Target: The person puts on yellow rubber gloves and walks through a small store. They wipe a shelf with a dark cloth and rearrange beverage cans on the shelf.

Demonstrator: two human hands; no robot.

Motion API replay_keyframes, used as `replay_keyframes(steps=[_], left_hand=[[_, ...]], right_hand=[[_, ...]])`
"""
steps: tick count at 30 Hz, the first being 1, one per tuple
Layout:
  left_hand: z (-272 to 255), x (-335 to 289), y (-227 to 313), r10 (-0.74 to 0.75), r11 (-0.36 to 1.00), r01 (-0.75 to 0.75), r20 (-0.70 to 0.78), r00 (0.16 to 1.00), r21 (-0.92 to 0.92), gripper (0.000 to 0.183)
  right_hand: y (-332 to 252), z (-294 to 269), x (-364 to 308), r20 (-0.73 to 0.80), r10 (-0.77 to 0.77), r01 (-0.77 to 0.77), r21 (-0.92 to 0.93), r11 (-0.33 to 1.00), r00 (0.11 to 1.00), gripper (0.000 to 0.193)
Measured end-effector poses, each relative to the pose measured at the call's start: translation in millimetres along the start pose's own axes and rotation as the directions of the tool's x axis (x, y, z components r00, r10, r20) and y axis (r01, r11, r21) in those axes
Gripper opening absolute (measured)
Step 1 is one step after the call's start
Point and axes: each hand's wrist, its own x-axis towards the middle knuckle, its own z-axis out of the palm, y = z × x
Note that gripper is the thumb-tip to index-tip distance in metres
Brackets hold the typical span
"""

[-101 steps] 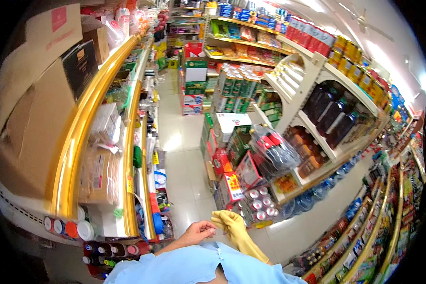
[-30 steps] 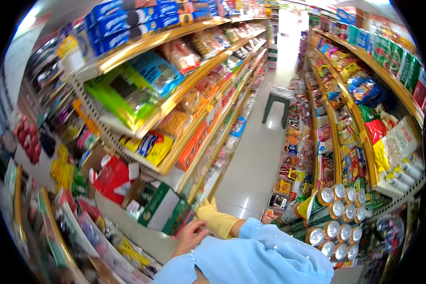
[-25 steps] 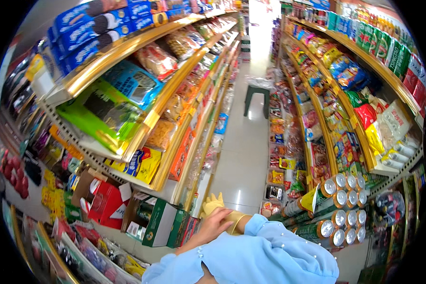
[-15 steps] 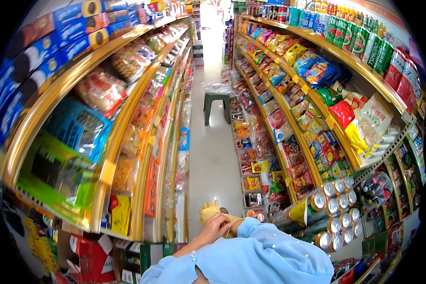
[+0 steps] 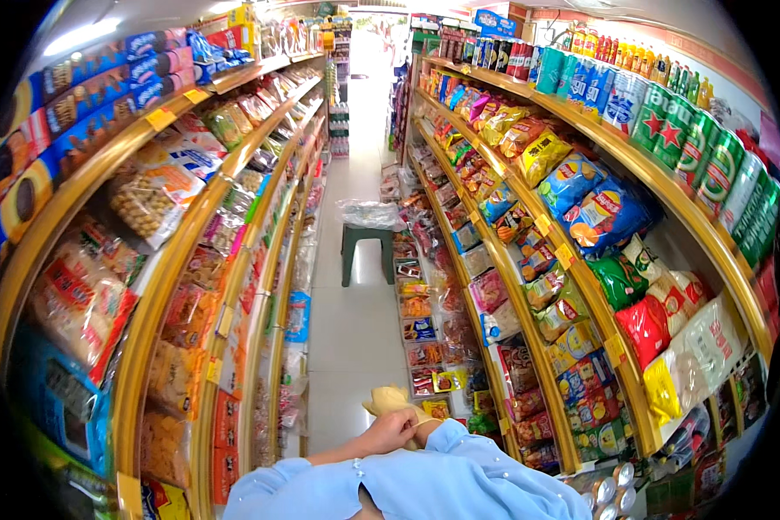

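Observation:
My right hand [image 5: 385, 400] wears a pale yellow glove and is held out low in front of me, over the aisle. Its fingers look folded in, and nothing shows in them. My left hand [image 5: 393, 431] is bare and closed at the right wrist, pinching the glove's cuff [image 5: 424, 418]. Both forearms come out of light blue sleeves [image 5: 468, 455]. Packaged snacks [image 5: 435, 408] lie in trays on the floor just beyond the hands, to the right.
Shelves with gold edges [image 5: 212, 199] of bagged snacks line the left, and more shelves with chip bags [image 5: 602, 212] and drink cans [image 5: 663, 130] the right. A green stool [image 5: 367, 236] with clear plastic on it stands ahead on the tiled floor [image 5: 334, 338].
The view has tilted up and shifted, so the stool appears lower and further left. My gloved right hand's fingers went from spread to folded. My left hand stays on the cuff.

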Motion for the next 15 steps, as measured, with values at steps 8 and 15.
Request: replay_keyframes(steps=[8, 15], left_hand=[[-36.5, 130.1, -50.6, 0.174, 0.875, 0.005, 0.324, 0.93, -0.484, 0.011], [-138.2, 256.9, -121.7, 0.212, 0.958, -0.062, 0.547, 0.809, -0.28, 0.014]], right_hand=[[-2.9, -88.6, 89.1, -0.12, 0.127, -0.092, 0.263, 0.961, 0.985, 0.033], [-9.6, -154.4, 214.8, -0.214, 0.247, -0.133, 0.437, 0.889, 0.945, 0.03]])
